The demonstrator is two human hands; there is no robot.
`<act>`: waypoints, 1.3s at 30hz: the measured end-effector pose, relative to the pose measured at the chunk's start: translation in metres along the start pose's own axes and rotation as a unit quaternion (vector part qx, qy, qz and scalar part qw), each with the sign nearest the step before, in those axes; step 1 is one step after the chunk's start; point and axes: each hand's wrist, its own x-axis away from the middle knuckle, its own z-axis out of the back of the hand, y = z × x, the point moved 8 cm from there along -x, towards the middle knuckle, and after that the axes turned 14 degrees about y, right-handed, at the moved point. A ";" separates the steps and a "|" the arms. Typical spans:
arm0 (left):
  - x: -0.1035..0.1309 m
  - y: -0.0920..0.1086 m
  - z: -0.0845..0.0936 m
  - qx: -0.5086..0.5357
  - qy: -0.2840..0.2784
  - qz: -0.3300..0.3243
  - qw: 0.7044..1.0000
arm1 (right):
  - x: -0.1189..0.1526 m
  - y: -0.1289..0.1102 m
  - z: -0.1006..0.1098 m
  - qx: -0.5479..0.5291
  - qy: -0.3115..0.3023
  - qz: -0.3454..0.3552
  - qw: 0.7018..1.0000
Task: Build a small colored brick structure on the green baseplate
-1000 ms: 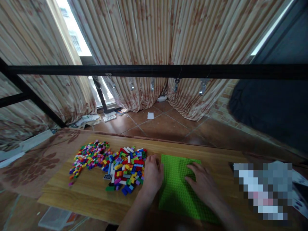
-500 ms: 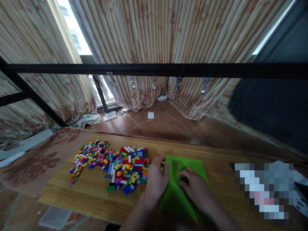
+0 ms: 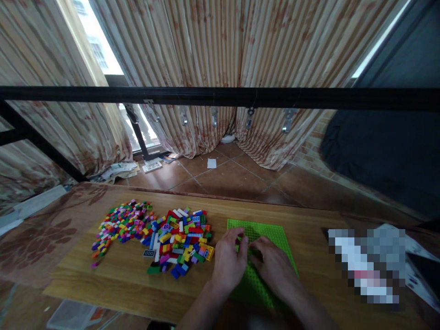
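Note:
A green studded baseplate (image 3: 275,238) lies on the wooden board, partly covered by both hands. My left hand (image 3: 231,256) is over its left edge, fingers curled and thumb close to them; anything between them is too small to make out. Just to the right, my right hand (image 3: 273,263) is over the plate's middle, its fingers bent and pinched towards the left hand; what they hold, if anything, is hidden. Left of the hands is a heap of larger mixed bricks (image 3: 178,243), with a yellow brick (image 3: 209,253) at its right edge. Smaller coloured bricks (image 3: 123,222) are heaped farther left.
The wooden board (image 3: 113,284) rests on a patterned cloth (image 3: 41,243). A black bar (image 3: 206,97) with hanging clips crosses in front of the curtains. At the right lies a blurred-out item (image 3: 367,270). A clear plastic box (image 3: 70,314) is at the lower left.
Both hands have come closer together over the baseplate, the left moving right and the right moving slightly left. The yellow brick beside the left hand is now uncovered. The view has shifted slightly.

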 end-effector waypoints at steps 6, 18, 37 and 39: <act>-0.010 -0.005 0.009 0.014 0.030 0.011 0.999 | -0.001 -0.001 0.007 0.014 0.044 -0.002 0.999; -0.044 -0.039 0.058 0.171 0.172 0.125 0.962 | 0.018 -0.016 -0.027 0.115 0.018 -0.037 0.993; -0.048 -0.048 0.067 0.210 0.193 0.163 0.945 | 0.016 -0.012 -0.027 0.110 -0.014 -0.027 0.994; -0.047 -0.048 0.066 0.212 0.191 0.167 0.944 | 0.016 -0.012 -0.026 0.110 -0.012 -0.025 0.994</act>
